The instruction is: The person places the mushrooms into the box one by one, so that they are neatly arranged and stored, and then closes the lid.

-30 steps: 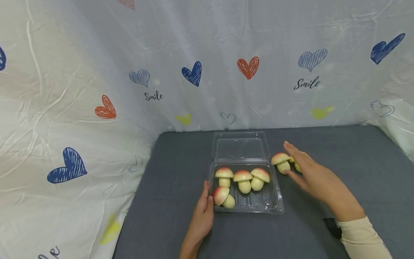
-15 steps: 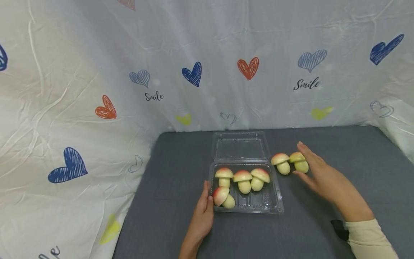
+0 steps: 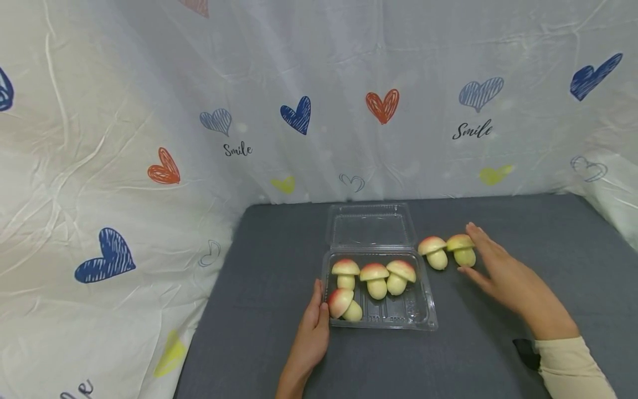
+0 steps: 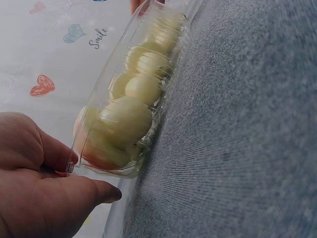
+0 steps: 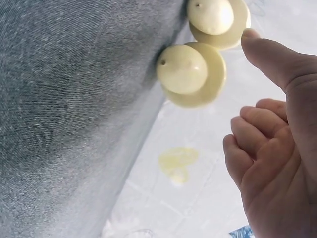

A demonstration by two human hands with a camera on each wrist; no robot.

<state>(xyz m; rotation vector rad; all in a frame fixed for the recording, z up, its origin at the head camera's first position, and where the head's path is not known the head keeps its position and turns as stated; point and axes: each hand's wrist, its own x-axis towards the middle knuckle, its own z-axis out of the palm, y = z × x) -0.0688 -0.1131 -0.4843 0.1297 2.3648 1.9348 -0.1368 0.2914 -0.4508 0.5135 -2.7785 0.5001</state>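
A clear plastic clamshell container (image 3: 423,317) stands on the dark table with its lid (image 3: 370,228) laid back. Inside lie several toy mushrooms (image 3: 376,280) with red-tinged caps. My left hand (image 3: 311,335) grips the container's left rim between thumb and fingers; the left wrist view shows this hand (image 4: 49,188) at the edge, mushrooms visible through the wall. Two more mushrooms sit right of the container, a left one (image 3: 433,253) and a right one (image 3: 462,250). Beside the right one, my right hand (image 3: 515,285) hovers with fingers extended, holding nothing.
Grey-blue cloth (image 3: 269,260) covers the table, which meets a white curtain (image 3: 339,149) printed with hearts at the back and left. The raised lid lies toward the back edge. A cream sleeve (image 3: 570,366) covers the right forearm.
My right hand has drifted to the right, away from the container, uncovering the right-hand mushroom outside it. The left hand and the container have stayed put.
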